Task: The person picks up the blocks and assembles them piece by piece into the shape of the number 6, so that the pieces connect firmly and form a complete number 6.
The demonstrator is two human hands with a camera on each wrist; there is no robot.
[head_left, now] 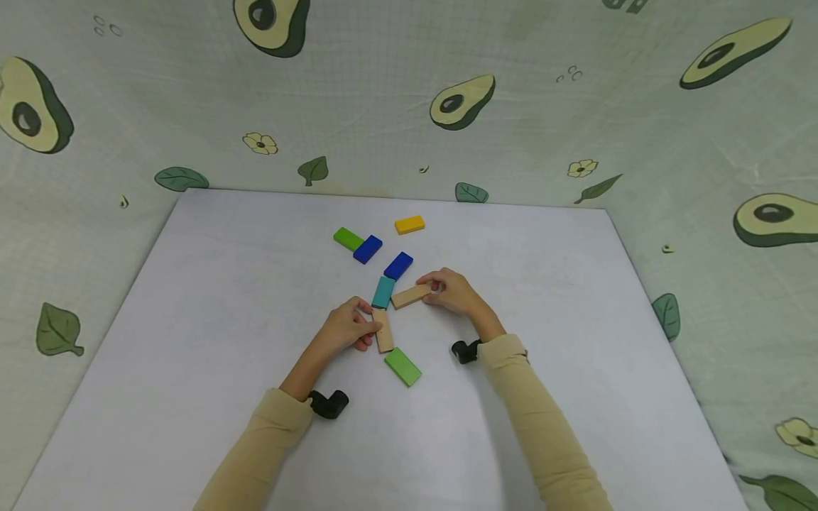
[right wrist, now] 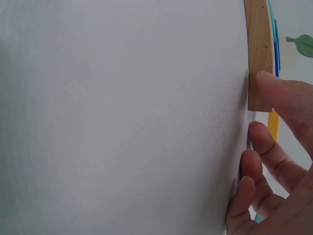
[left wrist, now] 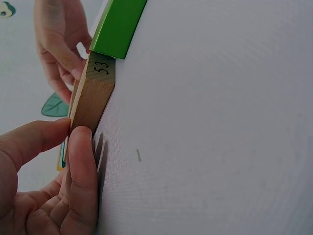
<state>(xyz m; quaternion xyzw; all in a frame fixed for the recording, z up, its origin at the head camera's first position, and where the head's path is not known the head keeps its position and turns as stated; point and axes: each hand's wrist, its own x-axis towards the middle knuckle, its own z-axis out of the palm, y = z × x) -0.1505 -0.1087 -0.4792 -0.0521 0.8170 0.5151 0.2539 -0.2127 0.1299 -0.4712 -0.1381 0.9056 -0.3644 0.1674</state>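
My left hand (head_left: 348,326) pinches a plain wooden block (head_left: 385,341) by its long sides, thumb on the near face. In the left wrist view its end, marked 53 (left wrist: 101,68), touches a light green block (left wrist: 117,29). A teal block (head_left: 383,292) lies at its far end. To the right, my right hand (head_left: 455,292) grips the outer end of a second plain wooden block (head_left: 409,297) between thumb and fingers. The other end of that block points at the teal block's lower right side. In the right wrist view, the thumb (right wrist: 279,90) presses on this wooden block (right wrist: 259,49).
Beyond the teal block lies a blue block (head_left: 399,265). Farther back are another blue block (head_left: 368,250) against a green block (head_left: 346,238), and a yellow block (head_left: 410,225). All rest on a white table (head_left: 224,298) before an avocado-print cloth (head_left: 383,142).
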